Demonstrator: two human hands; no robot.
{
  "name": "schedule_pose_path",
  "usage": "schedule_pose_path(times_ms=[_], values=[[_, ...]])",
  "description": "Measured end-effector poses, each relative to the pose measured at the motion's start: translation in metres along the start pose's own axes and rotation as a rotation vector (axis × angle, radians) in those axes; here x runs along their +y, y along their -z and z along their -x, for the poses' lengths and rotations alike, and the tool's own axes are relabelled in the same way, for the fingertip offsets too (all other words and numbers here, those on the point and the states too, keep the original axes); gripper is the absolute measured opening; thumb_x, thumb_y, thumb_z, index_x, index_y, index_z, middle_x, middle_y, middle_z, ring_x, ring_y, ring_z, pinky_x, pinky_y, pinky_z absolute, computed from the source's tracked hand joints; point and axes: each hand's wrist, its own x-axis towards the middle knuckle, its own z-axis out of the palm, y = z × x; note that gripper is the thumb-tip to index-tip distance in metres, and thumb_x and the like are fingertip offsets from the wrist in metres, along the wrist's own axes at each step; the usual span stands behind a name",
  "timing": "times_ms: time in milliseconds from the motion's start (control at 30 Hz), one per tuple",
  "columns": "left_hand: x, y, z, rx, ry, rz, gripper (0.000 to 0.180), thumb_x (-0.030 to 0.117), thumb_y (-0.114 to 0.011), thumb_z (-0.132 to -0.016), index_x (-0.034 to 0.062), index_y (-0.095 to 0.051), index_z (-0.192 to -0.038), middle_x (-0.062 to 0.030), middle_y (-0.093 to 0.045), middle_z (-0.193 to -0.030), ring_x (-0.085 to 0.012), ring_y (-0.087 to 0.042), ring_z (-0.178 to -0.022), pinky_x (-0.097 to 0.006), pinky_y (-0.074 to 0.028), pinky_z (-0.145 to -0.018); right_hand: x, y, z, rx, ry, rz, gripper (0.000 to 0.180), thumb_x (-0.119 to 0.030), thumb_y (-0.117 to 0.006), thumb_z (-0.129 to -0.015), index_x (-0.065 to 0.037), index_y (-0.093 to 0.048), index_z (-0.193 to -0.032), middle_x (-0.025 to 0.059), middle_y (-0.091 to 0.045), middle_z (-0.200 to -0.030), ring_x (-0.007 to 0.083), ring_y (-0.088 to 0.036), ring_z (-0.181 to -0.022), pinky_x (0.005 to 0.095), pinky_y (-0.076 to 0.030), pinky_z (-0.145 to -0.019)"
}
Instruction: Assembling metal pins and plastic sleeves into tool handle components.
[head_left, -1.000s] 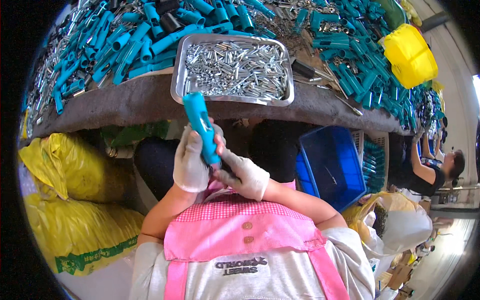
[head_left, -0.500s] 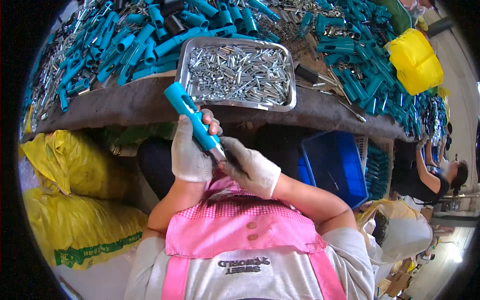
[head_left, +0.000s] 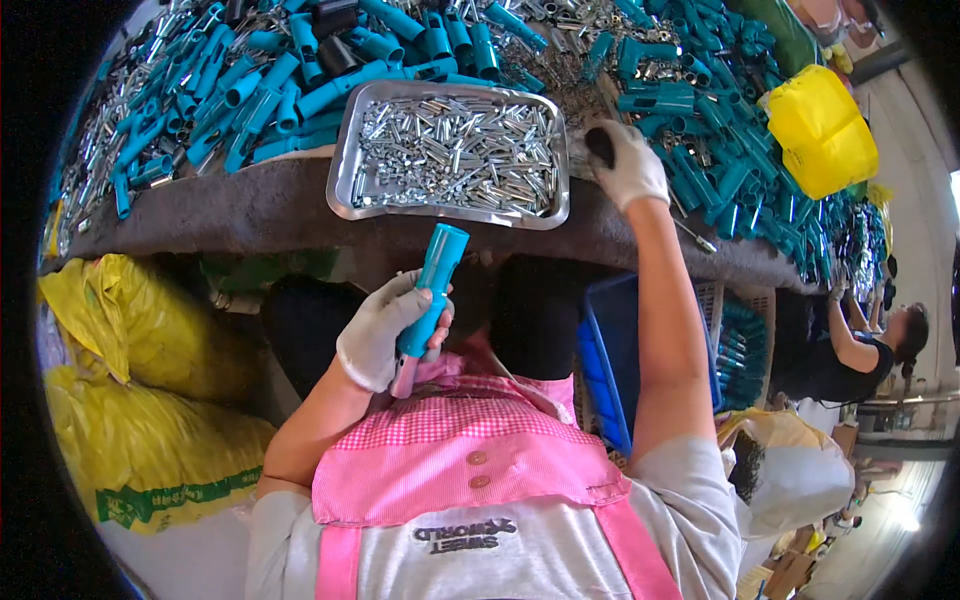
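Observation:
In front of my apron, my left hand [head_left: 395, 325], in a whitish glove, is closed round a teal tubular part [head_left: 433, 285]. The part tilts up to the right, with a slot in its side and a metal end at the bottom. My right hand [head_left: 630, 165], also gloved, is at the table just right of the metal tray [head_left: 345, 205]. Its fingers are curled round a black cylindrical piece [head_left: 600, 147], of which only the end shows. Small silvery pins [head_left: 480, 150] and short bits fill the tray.
Teal parts [head_left: 260, 100] lie heaped left and right on the table, with loose metal pieces among them. A yellow plastic container [head_left: 822, 130] sits at the far right. Below are a blue crate [head_left: 615, 375] and yellow sacks [head_left: 160, 420]. Another person [head_left: 860, 350] works at right.
My right hand has let go of the teal part and moved up and right to the black piece. My left hand has turned the part more upright and drawn it lower, nearer me.

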Motion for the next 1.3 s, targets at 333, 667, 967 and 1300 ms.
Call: schedule_pose_path(times_ms=[333,667,967,1300], values=[[0.009,-0.013,-0.01,0.065,-0.529,-1.086,0.032,0.012,-0.07,-0.071,0.0011,-0.054,-0.097,-0.0103,-0.058,-0.08,-0.0172,-0.057,-0.072,-0.029,-0.045,-0.069,-0.073,0.032,0.102,-0.226,-0.102,-1.824,0.051,-0.014,-0.062,-0.081,-0.008,-0.038,-0.125,0.0188,-0.052,-0.113,0.0165,-0.057,-0.073,0.0206,-0.041,-0.047],[0.012,-0.022,-0.001,0.061,-0.682,-1.389,0.037,0.013,-0.072,-0.067,0.0031,-0.053,-0.097,-0.015,-0.062,-0.089,-0.0313,-0.062,-0.08,-0.035,-0.05,-0.071,-0.105,0.023,0.134,-0.294,0.079,-1.57,0.034,-0.004,-0.06,-0.081,-0.001,-0.048,-0.113,0.0141,-0.048,-0.117,0.0206,-0.049,-0.102,0.0318,-0.042,-0.086],[0.016,-0.016,0.005,0.074,-0.679,-1.379,0.039,0.012,-0.073,-0.064,0.0023,-0.056,-0.097,-0.0162,-0.061,-0.085,-0.0332,-0.061,-0.078,-0.037,-0.049,-0.069,-0.111,0.018,0.138,-0.401,-0.063,-1.775,0.047,0.009,-0.06,-0.075,-0.003,-0.043,-0.118,0.0164,-0.047,-0.122,0.0238,-0.047,-0.113,0.0361,-0.037,-0.097],[0.006,-0.016,-0.001,0.137,-0.723,-1.257,0.034,0.014,-0.073,-0.068,0.0035,-0.055,-0.096,-0.016,-0.061,-0.083,-0.0329,-0.062,-0.077,-0.036,-0.051,-0.067,-0.154,0.003,0.143,-0.033,-0.285,-2.212,0.053,-0.027,-0.065,-0.081,-0.008,-0.041,-0.124,0.0135,-0.054,-0.113,0.0269,-0.05,-0.11,0.0434,-0.037,-0.097]])
